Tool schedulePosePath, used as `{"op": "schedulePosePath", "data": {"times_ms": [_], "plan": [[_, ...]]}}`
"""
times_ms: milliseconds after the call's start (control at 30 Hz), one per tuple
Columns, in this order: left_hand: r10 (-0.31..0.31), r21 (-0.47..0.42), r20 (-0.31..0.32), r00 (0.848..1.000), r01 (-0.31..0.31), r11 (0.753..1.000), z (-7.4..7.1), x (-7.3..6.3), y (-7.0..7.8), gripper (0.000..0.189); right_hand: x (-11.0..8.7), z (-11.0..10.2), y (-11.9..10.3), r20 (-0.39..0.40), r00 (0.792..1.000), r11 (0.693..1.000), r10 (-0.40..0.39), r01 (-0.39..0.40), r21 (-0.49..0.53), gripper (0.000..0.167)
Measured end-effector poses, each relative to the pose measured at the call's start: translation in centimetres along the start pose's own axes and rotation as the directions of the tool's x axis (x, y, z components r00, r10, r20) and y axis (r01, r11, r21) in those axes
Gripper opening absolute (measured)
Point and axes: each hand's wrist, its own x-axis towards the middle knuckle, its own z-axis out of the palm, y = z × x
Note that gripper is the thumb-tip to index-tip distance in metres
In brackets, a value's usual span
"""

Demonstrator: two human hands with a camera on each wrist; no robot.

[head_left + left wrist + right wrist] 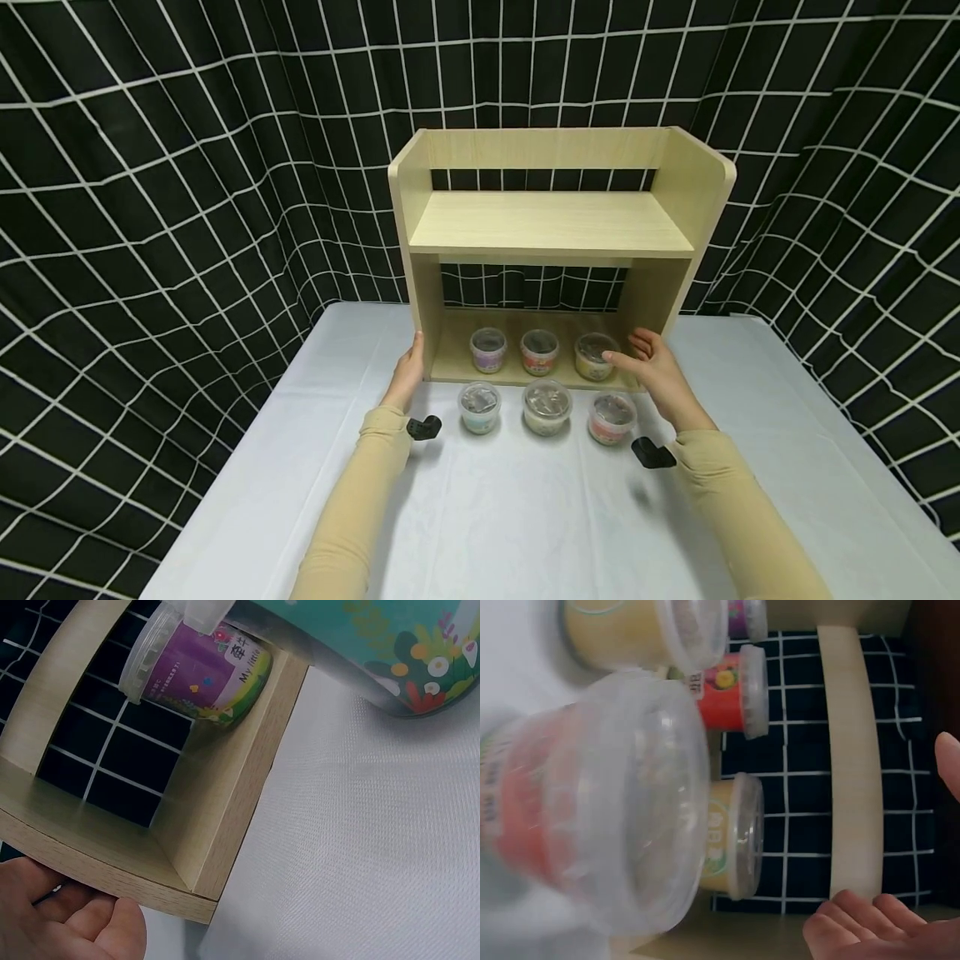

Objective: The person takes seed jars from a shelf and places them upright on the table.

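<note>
My left hand (406,375) rests against the outer face of the wooden shelf's left side panel (112,874), its fingers at the panel's edge. Inside the right end of the lower board, my right hand (662,377) has its fingers spread beside a yellow-labelled lidded tub (595,357). From the head, the thumb overlaps that tub's lid; the right wrist view shows a gap between hand (874,930) and tub (720,840). A red tub (539,352) and a purple tub (488,350) stand upright to its left on the same board.
On the white cloth before the shelf stand a light blue tub (479,408), a cream tub (547,408) and a pink tub (612,418). The shelf's upper board (551,221) overhangs the back row. Black gridded cloth (187,208) surrounds the table.
</note>
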Motion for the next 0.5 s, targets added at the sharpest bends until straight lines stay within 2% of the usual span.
{"op": "schedulePosePath", "data": {"times_ms": [233, 500], "plan": [[-0.002, -0.012, 0.015, 1.0, 0.002, 1.0, -0.1, 0.1, -0.3, 0.092, 1.6, 1.0, -0.7, -0.004, 0.999, 0.999, 0.042, -0.041, 0.014, 0.094], [-0.009, -0.026, 0.023, 1.0, 0.009, 1.0, 0.0, 0.2, -0.4, 0.096, 3.1, 1.3, -0.7, -0.031, 0.997, 0.99, 0.075, -0.078, -0.12, 0.096]]}}
